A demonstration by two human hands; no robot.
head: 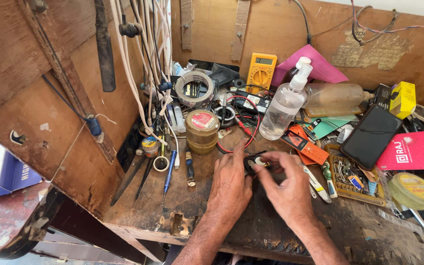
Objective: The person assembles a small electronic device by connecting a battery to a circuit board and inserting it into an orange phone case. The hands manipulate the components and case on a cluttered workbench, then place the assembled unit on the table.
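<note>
Both hands, left (230, 182) and right (284, 189), pinch what seems a small black part (255, 162) over the cluttered wooden bench (172, 206).

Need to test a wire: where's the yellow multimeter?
The yellow multimeter leans against the back wall, between the tape roll and the pink sheet.

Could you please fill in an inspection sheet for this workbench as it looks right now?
Surface: worn wooden bench, chipped front edge.
Job's things: small black part with a white centre, pinched by both hands.
Clutter: yellow multimeter, tape roll, clear pump bottle, round tin, dark phone, tray of small parts.
Grippers: left hand and right hand both closed on the part.
Cables: white cords hanging; red lead looped.
Surroundings: wooden back panel.
</note>
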